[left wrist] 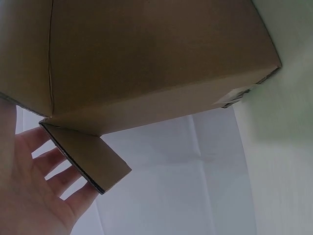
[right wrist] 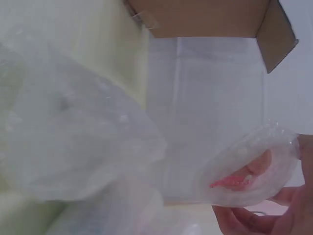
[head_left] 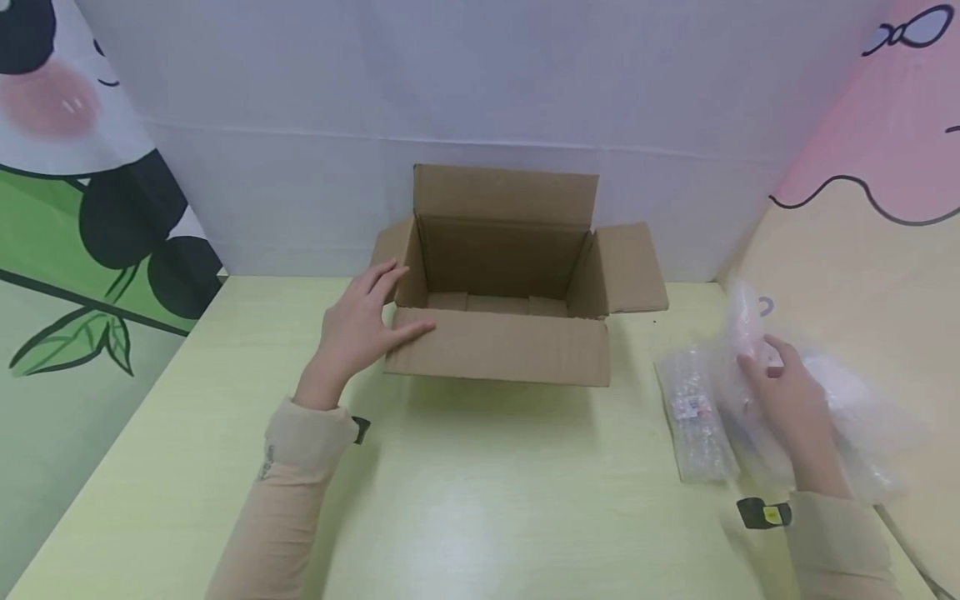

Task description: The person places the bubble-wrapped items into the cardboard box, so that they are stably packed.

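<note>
Head: left hand [head_left: 356, 321], fingers spread, at the open box [head_left: 506, 262]; right hand [head_left: 791, 404] pinches a bubble-wrapped packet [head_left: 745, 321] right of it. Left wrist: fingers behind a side flap [left wrist: 88, 155], which hard pressing could bend. Right wrist: loose wrap [right wrist: 227, 164] could slip free

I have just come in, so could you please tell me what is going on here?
A person's left hand touches the left side of an open brown cardboard box on a pale yellow-green table. To the box's right, their right hand holds a translucent bubble-wrap packet. A flat bubble-wrap packet lies on the table between the box and that hand.
</note>
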`<state>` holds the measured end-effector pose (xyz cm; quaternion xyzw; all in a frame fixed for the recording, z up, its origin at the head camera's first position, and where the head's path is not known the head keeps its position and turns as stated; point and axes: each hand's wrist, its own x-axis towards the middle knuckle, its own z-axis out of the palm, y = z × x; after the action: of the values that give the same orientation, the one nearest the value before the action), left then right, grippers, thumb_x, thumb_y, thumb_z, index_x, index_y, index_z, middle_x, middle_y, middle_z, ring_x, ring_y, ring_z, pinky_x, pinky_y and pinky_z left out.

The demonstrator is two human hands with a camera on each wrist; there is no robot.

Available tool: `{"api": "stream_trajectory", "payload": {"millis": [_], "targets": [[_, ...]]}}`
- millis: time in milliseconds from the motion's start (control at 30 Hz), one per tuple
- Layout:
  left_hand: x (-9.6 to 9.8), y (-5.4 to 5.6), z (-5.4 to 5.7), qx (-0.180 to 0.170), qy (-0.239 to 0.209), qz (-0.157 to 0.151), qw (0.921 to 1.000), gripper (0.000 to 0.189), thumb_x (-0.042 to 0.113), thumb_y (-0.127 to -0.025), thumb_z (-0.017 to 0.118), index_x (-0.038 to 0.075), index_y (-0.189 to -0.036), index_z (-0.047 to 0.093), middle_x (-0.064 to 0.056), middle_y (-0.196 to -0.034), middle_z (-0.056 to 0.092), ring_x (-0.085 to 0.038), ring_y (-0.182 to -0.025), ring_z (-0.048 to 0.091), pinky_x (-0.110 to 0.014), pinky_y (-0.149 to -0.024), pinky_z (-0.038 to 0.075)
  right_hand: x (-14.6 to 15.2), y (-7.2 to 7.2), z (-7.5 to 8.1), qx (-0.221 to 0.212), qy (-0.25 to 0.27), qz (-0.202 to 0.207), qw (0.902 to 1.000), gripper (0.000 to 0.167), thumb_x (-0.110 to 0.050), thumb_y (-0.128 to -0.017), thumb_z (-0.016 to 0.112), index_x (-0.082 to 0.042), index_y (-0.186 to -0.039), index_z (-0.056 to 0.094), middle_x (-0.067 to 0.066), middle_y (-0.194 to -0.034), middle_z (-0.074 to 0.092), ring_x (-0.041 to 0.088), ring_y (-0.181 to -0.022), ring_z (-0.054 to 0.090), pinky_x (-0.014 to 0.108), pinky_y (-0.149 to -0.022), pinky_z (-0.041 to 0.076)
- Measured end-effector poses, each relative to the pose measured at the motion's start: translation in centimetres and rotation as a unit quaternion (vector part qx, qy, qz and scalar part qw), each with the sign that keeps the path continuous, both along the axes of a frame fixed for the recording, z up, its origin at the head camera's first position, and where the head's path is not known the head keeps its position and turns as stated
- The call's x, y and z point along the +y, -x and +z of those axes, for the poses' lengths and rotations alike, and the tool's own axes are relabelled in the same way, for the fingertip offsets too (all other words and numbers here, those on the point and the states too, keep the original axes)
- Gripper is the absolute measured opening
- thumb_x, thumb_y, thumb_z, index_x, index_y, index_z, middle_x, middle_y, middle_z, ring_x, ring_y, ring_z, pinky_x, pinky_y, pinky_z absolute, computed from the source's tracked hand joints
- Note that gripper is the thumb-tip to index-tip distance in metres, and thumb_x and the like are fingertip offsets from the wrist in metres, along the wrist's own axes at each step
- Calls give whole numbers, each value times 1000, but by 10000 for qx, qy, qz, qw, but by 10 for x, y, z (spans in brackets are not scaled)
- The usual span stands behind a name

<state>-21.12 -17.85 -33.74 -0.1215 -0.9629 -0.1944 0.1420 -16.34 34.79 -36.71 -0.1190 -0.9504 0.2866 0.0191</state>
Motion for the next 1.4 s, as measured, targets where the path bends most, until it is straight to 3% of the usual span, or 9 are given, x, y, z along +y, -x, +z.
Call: {"api": "stream_trajectory", "payload": {"millis": [300, 400, 533, 633, 700, 933, 1000, 1167, 1400], "targets": [[-1, -10, -5, 296, 7, -40, 9996, 90, 63, -77, 70, 18, -148, 38, -5, -156, 34, -31, -141, 35, -48, -74, 54, -30, -7, 54, 1018, -117, -77, 9947, 67, -46, -100, 40, -21, -156, 15, 36, -138, 46, 53, -121, 48, 67, -89, 36], [-2, -13, -7, 376, -24, -27, 9993, 89, 62, -77, 70, 18, -148, 39, -5, -156, 34, -30, -141, 36, -48, -73, 54, -46, -10, 71, 1634, -361, 200, 9857, 63, -41, -99, 45, -25, -155, 21, 32, -137, 48, 51, -118, 51, 64, -82, 38], [-1, -15, -9, 509, -96, -19, 9987, 82, 59, -81, 68, 17, -146, 41, -6, -155, 37, -30, -141, 37, -49, -75, 54, -67, -11, 90, 2256, -787, 585, 9693, 62, -36, -97, 52, -28, -153, 27, 26, -133, 53, 43, -110, 56, 49, -68, 39], [-1, -16, -11, 650, -129, 0, 9978, 75, 55, -84, 68, 16, -144, 44, -7, -153, 40, -31, -139, 39, -48, -74, 54, -83, -11, 101, 2646, -1030, 933, 9543, 63, -31, -94, 57, -27, -152, 33, 23, -124, 57, 39, -101, 56, 40, -60, 37], [-1, -17, -11, 752, -139, 29, 9971, 72, 53, -85, 68, 16, -142, 47, -7, -151, 42, -31, -137, 41, -47, -70, 54, -94, -12, 107, 2987, -1255, 1224, 9381, 63, -28, -90, 61, -26, -149, 38, 22, -119, 58, 38, -97, 56, 39, -55, 36], [4, -19, -11, 1379, -189, 161, 9901, 55, 43, -87, 69, 12, -131, 58, -9, -141, 55, -31, -127, 53, -42, -56, 52, -124, -1, 113, 4436, -1991, 2245, 8445, 58, -27, -83, 65, -24, -139, 50, 20, -107, 63, 37, -89, 59, 35, -39, 31], [6, -18, -11, 1521, -210, 224, 9879, 50, 40, -87, 70, 11, -128, 61, -10, -137, 58, -32, -123, 56, -41, -54, 52, -131, 2, 113, 4606, -2074, 2414, 8286, 57, -27, -84, 65, -24, -138, 51, 20, -104, 63, 37, -86, 59, 34, -38, 30], [11, -14, -9, 1485, -374, 359, 9876, 44, 34, -88, 70, 11, -125, 62, -10, -136, 59, -32, -121, 58, -38, -53, 50, -140, 6, 115, 4712, -2148, 2638, 8138, 57, -25, -83, 66, -21, -138, 50, 20, -107, 64, 38, -91, 61, 27, -39, 21], [14, -6, -7, 1256, -756, 584, 9875, 35, 20, -91, 63, 12, -125, 63, -8, -135, 60, -31, -118, 59, -39, -54, 49, -144, 5, 114, 4659, -2153, 2737, 8135, 60, -24, -83, 67, -20, -140, 49, 22, -105, 64, 38, -85, 61, 25, -40, 22]]}}
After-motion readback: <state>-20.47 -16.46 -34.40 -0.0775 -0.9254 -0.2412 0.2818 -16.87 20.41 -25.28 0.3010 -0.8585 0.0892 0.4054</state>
